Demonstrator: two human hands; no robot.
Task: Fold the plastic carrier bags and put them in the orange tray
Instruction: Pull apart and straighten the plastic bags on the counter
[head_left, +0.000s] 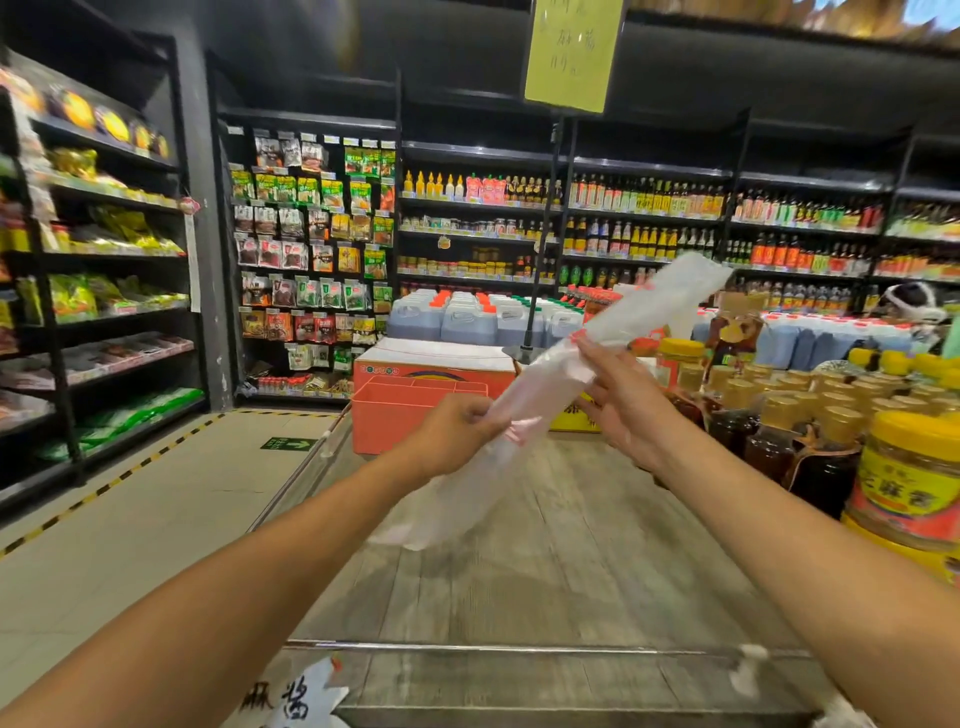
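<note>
Nearest, a white paper sign (298, 693) with dark brush characters hangs at the front edge of a wooden table (545, 561), whose metal rim crosses the bottom of the view. Both bare forearms reach out over the planks. The left hand (457, 431) has its fingers curled tight around a plastic carrier bag (550, 384), gripping it a little below its middle. The bag is folded into a long, narrow, translucent strip and held in the air on a slant, its lower end above the table and its upper end pointing up to the right. The right hand (621, 402) lies open higher along the strip, fingers nearly straight and tips against the plastic; blur hides any finer hold. Just beyond the left hand, the orange tray (410, 415) stands on the far end of the table, apart from the bag. Yellow-lidded jars (810, 415) crowd the right side. Farther back are plastic jugs (467, 322), then dark shelves (644, 213) of bottles and packets, and a yellow hanging sign (571, 52) overhead.
</note>
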